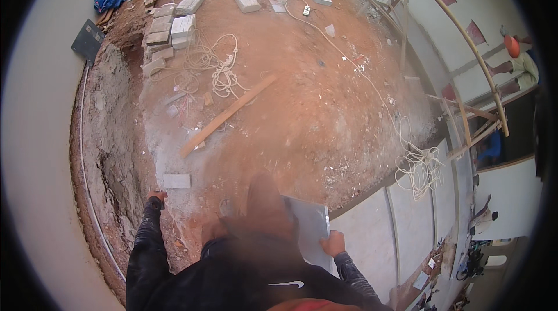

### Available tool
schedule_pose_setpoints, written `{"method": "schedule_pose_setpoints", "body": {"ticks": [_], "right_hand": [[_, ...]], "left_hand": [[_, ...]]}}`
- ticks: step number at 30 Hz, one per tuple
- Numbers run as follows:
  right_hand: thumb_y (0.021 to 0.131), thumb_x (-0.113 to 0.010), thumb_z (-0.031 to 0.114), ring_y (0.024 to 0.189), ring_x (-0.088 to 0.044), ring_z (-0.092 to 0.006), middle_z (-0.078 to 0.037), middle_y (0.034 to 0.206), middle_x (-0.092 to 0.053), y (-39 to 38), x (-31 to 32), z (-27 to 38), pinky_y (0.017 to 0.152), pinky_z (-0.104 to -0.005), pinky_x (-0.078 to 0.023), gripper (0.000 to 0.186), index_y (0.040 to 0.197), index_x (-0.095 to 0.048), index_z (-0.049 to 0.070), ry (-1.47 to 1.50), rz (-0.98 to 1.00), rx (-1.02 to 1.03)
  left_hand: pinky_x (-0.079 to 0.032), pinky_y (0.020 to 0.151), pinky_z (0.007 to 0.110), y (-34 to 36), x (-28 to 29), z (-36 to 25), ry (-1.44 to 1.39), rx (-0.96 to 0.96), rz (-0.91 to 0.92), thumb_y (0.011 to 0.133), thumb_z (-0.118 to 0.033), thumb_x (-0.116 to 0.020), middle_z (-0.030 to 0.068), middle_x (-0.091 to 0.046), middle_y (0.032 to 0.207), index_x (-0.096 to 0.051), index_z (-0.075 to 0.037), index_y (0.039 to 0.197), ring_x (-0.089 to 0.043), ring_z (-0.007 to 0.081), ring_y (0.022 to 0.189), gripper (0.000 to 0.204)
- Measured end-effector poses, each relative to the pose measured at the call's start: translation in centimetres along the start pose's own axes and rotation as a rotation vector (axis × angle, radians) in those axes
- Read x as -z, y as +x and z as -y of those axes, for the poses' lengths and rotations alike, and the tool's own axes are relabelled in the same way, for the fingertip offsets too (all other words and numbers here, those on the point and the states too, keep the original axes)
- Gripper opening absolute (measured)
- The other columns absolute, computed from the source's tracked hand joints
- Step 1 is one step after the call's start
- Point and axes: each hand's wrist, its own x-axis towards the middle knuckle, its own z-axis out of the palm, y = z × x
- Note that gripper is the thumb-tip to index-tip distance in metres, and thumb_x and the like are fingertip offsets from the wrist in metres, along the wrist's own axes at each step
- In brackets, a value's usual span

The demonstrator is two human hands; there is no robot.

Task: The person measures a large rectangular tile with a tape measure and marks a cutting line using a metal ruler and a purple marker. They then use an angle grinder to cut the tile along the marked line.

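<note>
My right hand [333, 243] is closed on the edge of a grey, smooth flat sheet [309, 224], held low beside my right leg. My left hand [157, 198] is out at my left with its fingers curled; whatever may be in them is too small to make out. It appears just below a pale rectangular block [176, 181] lying on the dusty ground, not visibly touching it. My legs are blurred at the lower middle.
A plank [226, 114], tangled ropes [418, 168] and stacked blocks [183, 26] lie on the dirt [302, 125]. A rough trench [110, 113] runs along the left wall. At right are timber scaffolding [468, 122], a person in an orange helmet [523, 70] and another person [483, 218].
</note>
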Motion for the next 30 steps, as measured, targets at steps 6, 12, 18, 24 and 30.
{"method": "schedule_pose_setpoints", "body": {"ticks": [6, 12, 18, 24, 30], "right_hand": [[0.07, -0.075, 0.027, 0.078, -0.065, -0.0448, -0.028, 0.078, -0.065, 19.4, 6.3, 7.4, 0.076, -0.0496, -0.052, 0.036, 0.078, -0.068, -0.006, 0.157, 0.104, -0.035], [0.071, -0.074, 0.021, 0.078, -0.066, -0.0428, -0.027, 0.08, -0.066, 37.7, 17.7, 12.7, 0.074, -0.0495, -0.052, 0.029, 0.086, -0.069, -0.004, 0.121, 0.043, 0.067], [0.071, -0.073, 0.016, 0.076, -0.066, -0.043, -0.026, 0.076, -0.065, 54.6, 31.7, 20.3, 0.072, -0.0489, -0.053, 0.025, 0.087, -0.07, -0.002, 0.061, 0.055, 0.199], [0.072, -0.07, 0.013, 0.073, -0.065, -0.0426, -0.025, 0.075, -0.065, 74.4, 45.1, 27.6, 0.068, -0.0492, -0.053, 0.021, 0.088, -0.069, 0.0, 0.005, 0.071, 0.318], [0.072, -0.067, 0.013, 0.072, -0.065, -0.0428, -0.025, 0.075, -0.065, 96.8, 53.9, 37.7, 0.068, -0.0495, -0.052, 0.022, 0.09, -0.07, 0.002, -0.07, 0.148, 0.445]], "left_hand": [[-0.053, 0.065, 0.039, 15.0, 1.5, -29.8, 0.019, -0.206, -0.01, 0.064, -0.036, -0.08, 0.0167, -0.069, 0.081, -0.067, 0.006, 0.095, -0.067, 0.0271, 0.07, 0.054], [-0.051, 0.057, 0.032, 17.5, -2.7, -54.2, -0.007, -0.303, 0.319, 0.081, -0.042, -0.064, 0.0082, -0.067, 0.067, -0.071, -0.004, 0.076, -0.064, 0.0198, 0.059, 0.039], [-0.052, 0.072, 0.03, 15.2, -5.0, -75.0, 0.004, -0.549, 0.517, 0.089, -0.031, -0.053, 0.0069, -0.071, 0.084, -0.073, -0.008, 0.084, -0.066, 0.0184, 0.077, 0.031], [-0.052, 0.075, 0.03, 16.4, -5.0, -96.1, -0.433, -0.374, 0.722, 0.095, -0.032, -0.053, 0.0057, -0.07, 0.085, -0.072, -0.003, 0.086, -0.066, 0.0178, 0.078, 0.035], [-0.048, 0.064, 0.029, 28.9, -7.9, -110.5, -0.527, -0.199, 0.756, 0.092, -0.055, -0.055, 0.0054, -0.064, 0.077, -0.069, -0.006, 0.072, -0.06, 0.016, 0.066, 0.055]]}}
